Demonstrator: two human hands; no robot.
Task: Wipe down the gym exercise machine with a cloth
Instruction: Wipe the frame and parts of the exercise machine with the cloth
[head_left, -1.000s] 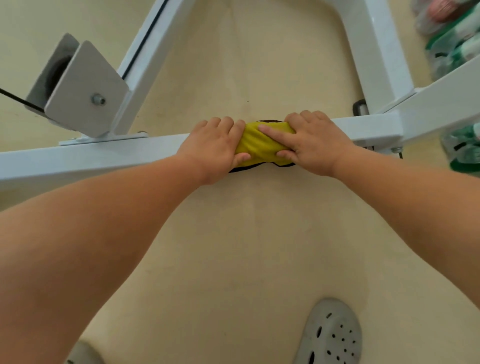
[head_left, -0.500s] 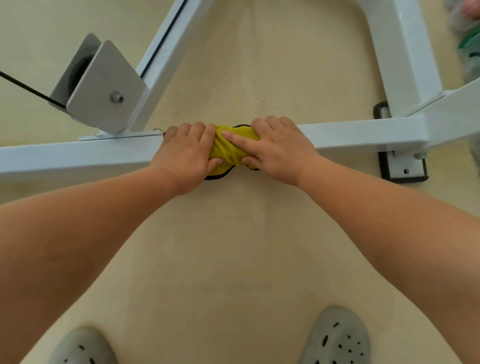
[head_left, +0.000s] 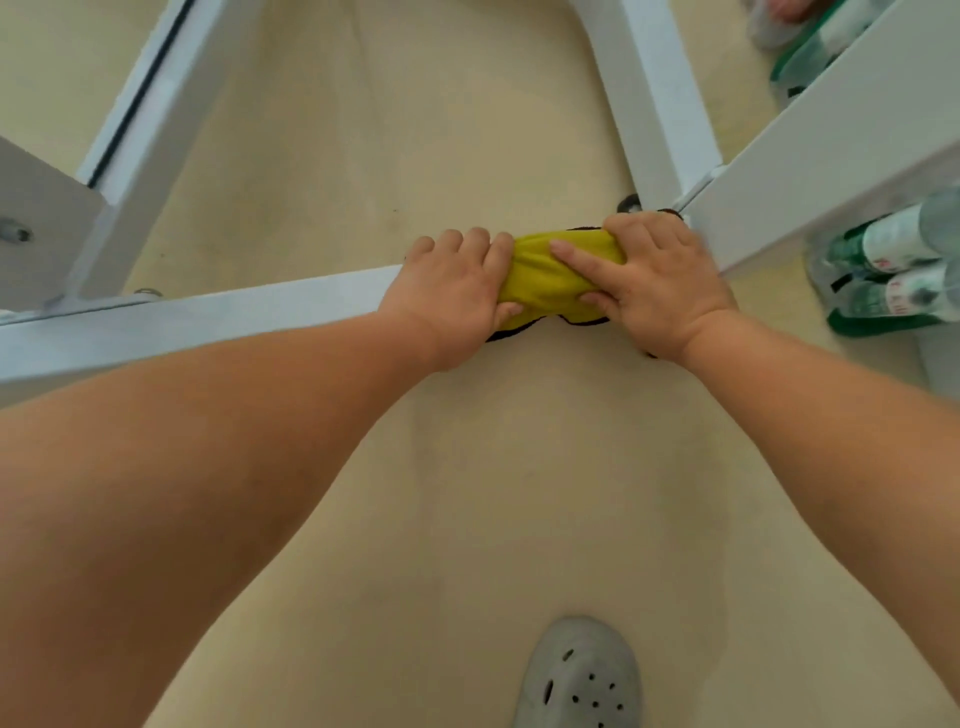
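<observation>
Both hands and the cloth (head_left: 550, 275) have slid right along the bar (head_left: 234, 317) since half a second ago, and now sit hard against its joint with the slanted beam (head_left: 831, 156). The cloth stays wrapped over the bar. The left hand (head_left: 452, 296) keeps its grip clamped on the cloth's left end, and the right hand (head_left: 660, 286) pinches the right end. Bottles (head_left: 893, 270) have come into view, and only one shoe (head_left: 576, 675) shows.
</observation>
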